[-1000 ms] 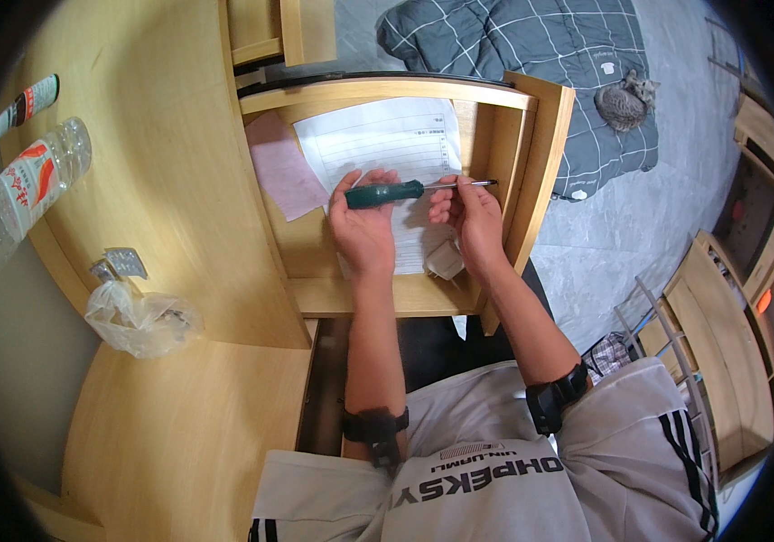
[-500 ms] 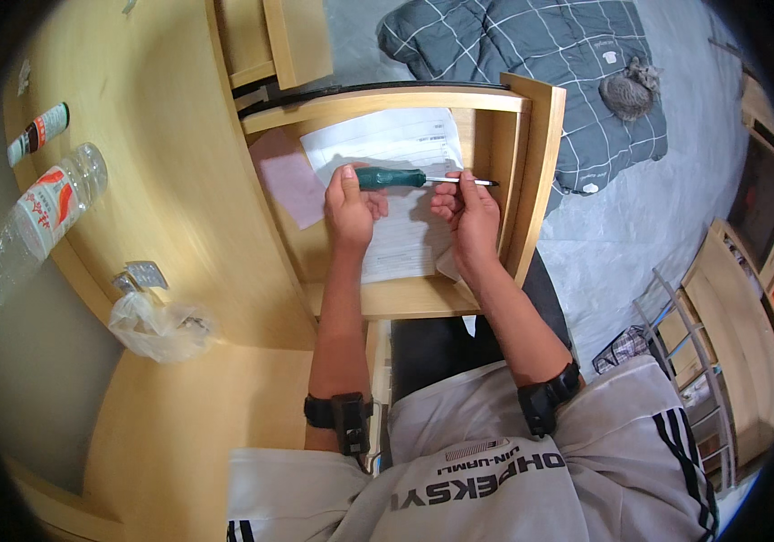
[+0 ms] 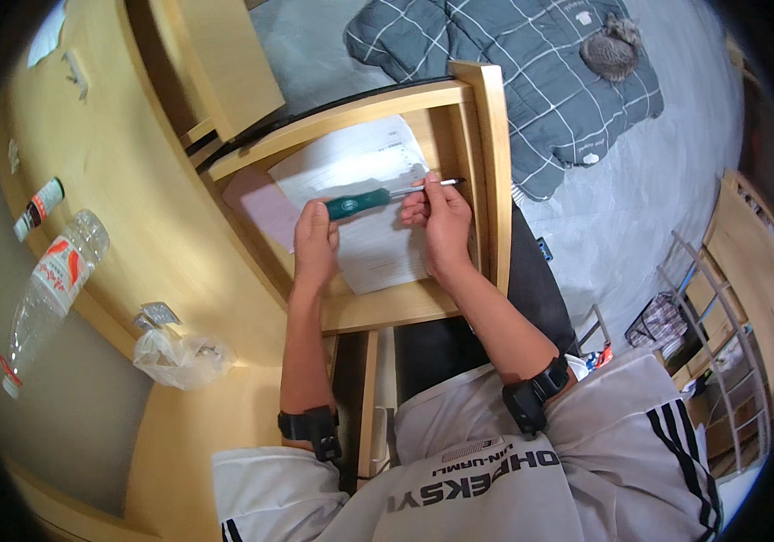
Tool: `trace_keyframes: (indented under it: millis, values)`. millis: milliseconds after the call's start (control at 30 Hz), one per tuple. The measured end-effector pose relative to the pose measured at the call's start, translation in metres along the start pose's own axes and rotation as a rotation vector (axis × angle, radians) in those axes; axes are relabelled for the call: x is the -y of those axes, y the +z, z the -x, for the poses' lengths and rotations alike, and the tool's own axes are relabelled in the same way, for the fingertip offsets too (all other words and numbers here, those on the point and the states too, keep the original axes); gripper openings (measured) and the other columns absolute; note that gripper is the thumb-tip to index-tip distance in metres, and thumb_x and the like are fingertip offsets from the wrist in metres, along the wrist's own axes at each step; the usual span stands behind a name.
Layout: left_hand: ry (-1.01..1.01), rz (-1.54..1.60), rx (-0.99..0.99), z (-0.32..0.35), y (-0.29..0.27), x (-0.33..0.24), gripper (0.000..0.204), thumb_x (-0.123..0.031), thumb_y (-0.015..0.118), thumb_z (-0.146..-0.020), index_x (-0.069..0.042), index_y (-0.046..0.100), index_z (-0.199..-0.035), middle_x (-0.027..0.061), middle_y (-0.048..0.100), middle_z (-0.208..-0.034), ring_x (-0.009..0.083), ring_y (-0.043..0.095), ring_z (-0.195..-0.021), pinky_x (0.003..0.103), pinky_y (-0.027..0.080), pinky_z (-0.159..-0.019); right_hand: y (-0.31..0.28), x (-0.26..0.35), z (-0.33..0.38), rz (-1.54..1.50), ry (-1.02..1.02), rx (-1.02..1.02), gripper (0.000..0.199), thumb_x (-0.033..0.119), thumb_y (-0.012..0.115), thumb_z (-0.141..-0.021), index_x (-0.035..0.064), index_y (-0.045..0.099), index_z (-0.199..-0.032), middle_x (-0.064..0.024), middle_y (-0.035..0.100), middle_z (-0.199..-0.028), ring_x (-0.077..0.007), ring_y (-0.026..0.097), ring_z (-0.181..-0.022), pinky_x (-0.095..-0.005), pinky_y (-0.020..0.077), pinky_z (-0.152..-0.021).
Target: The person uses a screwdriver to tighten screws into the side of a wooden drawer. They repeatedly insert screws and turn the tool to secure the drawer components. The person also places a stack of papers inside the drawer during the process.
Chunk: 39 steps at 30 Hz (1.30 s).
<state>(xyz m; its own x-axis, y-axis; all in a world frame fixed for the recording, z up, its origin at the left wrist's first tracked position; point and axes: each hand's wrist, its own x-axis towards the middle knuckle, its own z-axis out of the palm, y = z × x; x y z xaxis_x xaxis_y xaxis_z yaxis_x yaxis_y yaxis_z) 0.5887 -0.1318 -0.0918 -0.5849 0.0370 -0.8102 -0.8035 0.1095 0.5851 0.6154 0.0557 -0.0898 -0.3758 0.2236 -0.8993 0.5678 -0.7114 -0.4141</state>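
Between my hands lies a screwdriver (image 3: 359, 204) with a green handle and a thin metal shaft with a dark tip, held nearly level above an open wooden drawer (image 3: 378, 315). My left hand (image 3: 317, 242) pinches the end of its handle. Around the shaft, close to the tip, the fingers of my right hand (image 3: 442, 217) are closed. Below the screwdriver, white printed sheets (image 3: 351, 163) and a pinkish paper (image 3: 262, 206) rest on the drawer's bottom.
Left of the drawer, a wooden desk surface (image 3: 179, 181) holds a clear plastic bottle (image 3: 60, 271), a small dark bottle (image 3: 39, 210) and a thin plastic bag (image 3: 184, 359). A grey cat (image 3: 610, 54) lies on a dark checked quilt (image 3: 540, 108) on the floor. A metal rack (image 3: 721, 334) stands right.
The view has turned a little, so the drawer and desk appear tilted and shifted. The screwdriver's tip end now points slightly upward in the picture; both hands keep their hold.
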Motion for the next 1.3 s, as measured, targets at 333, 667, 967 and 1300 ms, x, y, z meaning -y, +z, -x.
trace_keyframes:
  millis: [333,667,967,1300]
  values:
    - [0.12,-0.036,-0.054,0.012,0.016,-0.006,0.046,-0.04,0.034,-0.104,-0.003,0.057,-0.089,-0.0018,0.041,-0.059,0.0087,0.035,-0.049,0.024,0.029,-0.046,-0.006,-0.005,-0.005,-0.159,0.008,0.082,0.034,0.035,0.046,-0.102,0.0044,0.059,-0.096,-0.0033,0.058,-0.066,-0.0103,0.054,-0.055,-0.0246,0.0457,-0.053]
    - [0.038,-0.33,-0.092,0.004,0.008,-0.018,0.048,-0.044,0.033,-0.104,-0.005,0.056,-0.088,-0.0037,0.039,-0.057,0.0085,0.038,-0.047,0.023,0.031,-0.044,-0.01,-0.006,-0.01,-0.158,0.035,0.136,0.042,0.041,0.042,-0.103,0.0045,0.06,-0.094,-0.0027,0.057,-0.063,-0.0096,0.051,-0.053,-0.0225,0.0425,-0.051]
    - [0.053,-0.519,-0.114,-0.005,-0.006,-0.023,0.04,-0.034,0.038,-0.104,-0.005,0.057,-0.086,-0.0028,0.041,-0.064,0.0072,0.039,-0.058,0.024,0.033,-0.052,-0.015,0.014,0.038,0.264,-0.022,0.336,0.025,0.023,0.047,-0.101,0.0015,0.059,-0.107,-0.0037,0.06,-0.074,-0.008,0.05,-0.056,-0.0216,0.0422,-0.053]
    - [0.096,-0.225,-0.051,0.006,-0.005,-0.023,0.04,-0.037,0.039,-0.104,-0.005,0.057,-0.088,-0.0028,0.043,-0.066,0.0071,0.038,-0.059,0.025,0.031,-0.053,-0.028,0.018,0.047,0.191,0.111,0.379,0.029,0.024,0.049,-0.099,0.0023,0.054,-0.117,-0.0038,0.061,-0.078,-0.0084,0.05,-0.057,-0.0236,0.0428,-0.054]
